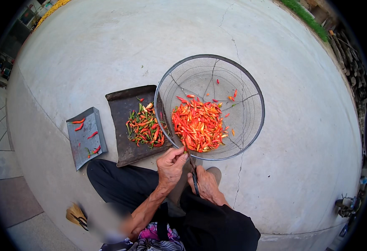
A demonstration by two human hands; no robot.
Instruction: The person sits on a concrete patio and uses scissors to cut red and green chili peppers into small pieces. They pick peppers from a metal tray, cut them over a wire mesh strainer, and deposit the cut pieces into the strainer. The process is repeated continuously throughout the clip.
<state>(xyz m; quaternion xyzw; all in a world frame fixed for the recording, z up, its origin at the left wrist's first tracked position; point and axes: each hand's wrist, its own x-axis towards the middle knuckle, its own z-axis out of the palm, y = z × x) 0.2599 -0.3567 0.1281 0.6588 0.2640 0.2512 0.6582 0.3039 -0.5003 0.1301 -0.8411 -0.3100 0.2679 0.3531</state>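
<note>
A red chili pepper (185, 148) is pinched between the thumb and fingers of my left hand (170, 167), at the near rim of a round wire-mesh basket (256, 85). My right hand (206, 184) is wrapped round dark-handled scissors (195, 178), whose blades point up beside the pinched chili. Whether the blades touch it I cannot tell. Inside the basket, a heap of red and orange chilies (200, 125) lies toward the left and near side. Left of it, a dark metal scoop pan (123, 125) holds red chilies with green stems (145, 127), partly under the basket's rim.
Farther left, a shallow grey metal tray (81, 146) carries several red chilies. A straw brush (75, 215) lies at the lower left. Cracked concrete (300, 125) surrounds everything. Stacked wood (349, 58) lines the far right edge, and my dark-trousered knees frame the near side.
</note>
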